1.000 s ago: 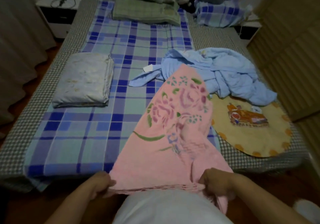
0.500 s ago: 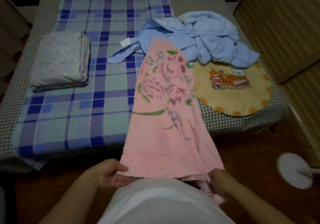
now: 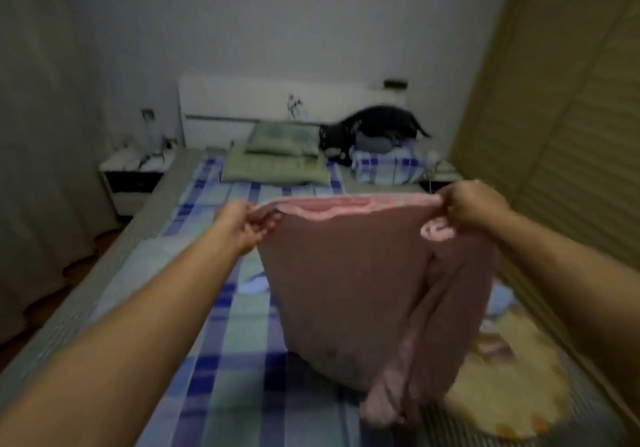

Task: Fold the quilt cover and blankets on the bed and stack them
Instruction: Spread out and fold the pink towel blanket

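I hold the pink blanket [image 3: 363, 290] up in front of me over the bed, arms stretched forward. My left hand [image 3: 242, 225] pinches its top left corner and my right hand [image 3: 474, 204] pinches its top right corner. The blanket hangs down doubled, and its lower end touches the blue checked sheet [image 3: 221, 370]. Behind my left forearm the folded pale quilt cover [image 3: 145, 263] lies on the left side of the bed. A bit of the light blue blanket [image 3: 502, 299] shows past the pink one's right edge; the rest is hidden.
A round yellow mat [image 3: 512, 398] lies at the bed's near right corner. Green pillows [image 3: 277, 162], a checked pillow [image 3: 384, 167] and a black plush toy [image 3: 370, 128] sit at the headboard. A nightstand [image 3: 135, 173] stands at the left, a yellow slatted wardrobe [image 3: 571, 135] at the right.
Both hands have lifted the pink blanket from waist height to chest height, so it hangs instead of lying on the bed. The view has tilted up toward the headboard.
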Available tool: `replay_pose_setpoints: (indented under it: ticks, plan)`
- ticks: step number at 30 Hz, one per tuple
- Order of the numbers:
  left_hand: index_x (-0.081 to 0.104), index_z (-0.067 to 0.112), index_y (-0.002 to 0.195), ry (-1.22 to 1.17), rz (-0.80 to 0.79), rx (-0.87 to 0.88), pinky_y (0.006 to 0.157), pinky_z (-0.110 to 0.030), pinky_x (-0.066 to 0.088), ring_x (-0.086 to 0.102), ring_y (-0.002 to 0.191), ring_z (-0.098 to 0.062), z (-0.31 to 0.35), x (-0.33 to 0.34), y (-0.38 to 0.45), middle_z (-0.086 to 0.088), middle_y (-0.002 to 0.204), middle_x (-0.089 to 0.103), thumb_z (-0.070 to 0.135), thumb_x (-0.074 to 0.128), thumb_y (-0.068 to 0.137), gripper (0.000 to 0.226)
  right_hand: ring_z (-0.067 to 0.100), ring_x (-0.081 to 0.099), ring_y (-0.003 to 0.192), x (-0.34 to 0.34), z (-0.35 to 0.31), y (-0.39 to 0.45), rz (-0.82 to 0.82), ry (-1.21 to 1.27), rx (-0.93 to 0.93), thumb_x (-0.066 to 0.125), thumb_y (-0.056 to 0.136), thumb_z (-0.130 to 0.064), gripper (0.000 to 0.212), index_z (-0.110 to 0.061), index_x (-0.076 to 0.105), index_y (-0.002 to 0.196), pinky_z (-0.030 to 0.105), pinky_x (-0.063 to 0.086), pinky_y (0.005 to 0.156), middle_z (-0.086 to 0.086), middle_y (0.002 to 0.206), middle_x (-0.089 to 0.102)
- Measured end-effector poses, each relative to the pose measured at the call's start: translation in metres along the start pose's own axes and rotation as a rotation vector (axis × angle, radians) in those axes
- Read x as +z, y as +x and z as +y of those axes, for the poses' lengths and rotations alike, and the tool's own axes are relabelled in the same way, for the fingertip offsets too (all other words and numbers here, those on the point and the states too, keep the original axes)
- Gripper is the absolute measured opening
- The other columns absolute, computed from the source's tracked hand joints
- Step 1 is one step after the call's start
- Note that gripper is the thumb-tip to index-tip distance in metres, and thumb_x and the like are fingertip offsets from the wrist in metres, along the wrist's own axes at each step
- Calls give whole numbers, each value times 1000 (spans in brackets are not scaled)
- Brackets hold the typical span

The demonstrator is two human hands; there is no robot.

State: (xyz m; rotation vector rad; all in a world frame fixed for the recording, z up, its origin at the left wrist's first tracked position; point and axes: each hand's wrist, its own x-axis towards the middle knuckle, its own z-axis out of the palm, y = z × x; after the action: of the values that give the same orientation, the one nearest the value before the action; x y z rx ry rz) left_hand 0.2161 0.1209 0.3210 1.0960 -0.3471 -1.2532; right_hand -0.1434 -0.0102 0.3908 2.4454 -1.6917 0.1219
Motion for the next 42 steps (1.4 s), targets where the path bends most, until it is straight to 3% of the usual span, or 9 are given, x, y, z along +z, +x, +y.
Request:
replay_pose_setpoints:
  ticks: [5, 11, 16, 21, 26, 29, 31, 34, 42]
  plan:
    - [59, 5, 101, 1, -25, 526, 61, -34, 59, 68, 53, -24, 238, 103, -37, -11, 63, 67, 7, 31, 87, 31, 36, 65, 105, -207, -9, 57, 557, 172, 27, 63, 82, -21, 33, -36, 71, 111, 34, 51, 79, 10, 117, 69]
    - [67, 19, 95, 128, 85, 772, 75, -30, 56, 70, 66, -17, 282, 78, -103, -3, 81, 70, 7, 38, 81, 34, -1, 61, 88, -240, -29, 62, 702, 475, -150, 62, 68, -32, 37, -42, 67, 103, 25, 50, 72, -17, 83, 71]
    - [67, 10, 79, -49, 320, 728, 66, -31, 60, 66, 67, -21, 189, -18, -113, -10, 77, 65, 3, 41, 79, 27, 13, 70, 85, -133, -71, 13, 569, 563, -383, 78, 72, -10, 30, -23, 78, 99, 30, 56, 72, -3, 88, 76]
    - [66, 11, 75, 74, 572, 318, 61, -29, 60, 68, 62, -21, 8, -165, -126, -13, 84, 61, 6, 49, 81, 19, 18, 69, 77, 90, -81, -88, 210, 545, -490, 76, 72, -25, 31, -26, 75, 102, 29, 55, 76, -5, 101, 74]
    - [62, 8, 91, 419, 773, -164, 50, -27, 54, 61, 62, -25, -179, -292, -167, -14, 88, 50, 3, 51, 94, 13, 21, 68, 84, 284, -44, -196, -210, 840, 166, 70, 86, -7, 33, -39, 70, 93, 32, 53, 77, 6, 104, 74]
    - [64, 3, 99, 608, 801, -380, 44, -30, 56, 64, 47, -26, -257, -354, -183, -21, 84, 57, -3, 39, 98, 26, 22, 65, 90, 358, -58, -245, -463, 738, 262, 62, 90, -5, 24, -22, 75, 101, 26, 46, 77, 10, 110, 73]
    - [66, 4, 92, 690, 808, -493, 60, -46, 62, 66, 62, -34, -291, -377, -191, -28, 95, 63, -3, 41, 96, 26, 27, 67, 99, 391, -75, -273, -545, 675, 278, 60, 90, -6, 24, -19, 76, 103, 27, 47, 82, 9, 111, 73]
    - [73, 2, 91, 895, 743, -525, 85, -40, 53, 62, 95, -38, -317, -388, -198, -28, 111, 65, 3, 54, 94, 19, 31, 66, 103, 422, -87, -295, -534, 648, 350, 60, 89, -7, 23, -18, 76, 102, 35, 50, 86, 10, 111, 73]
    - [68, 10, 107, 725, 684, -361, 66, -30, 53, 61, 90, -18, -313, -382, -236, -10, 120, 59, 2, 48, 101, 23, 39, 59, 109, 467, -70, -332, -369, 877, 948, 59, 85, 9, 36, 3, 64, 121, 42, 47, 96, 24, 125, 61]
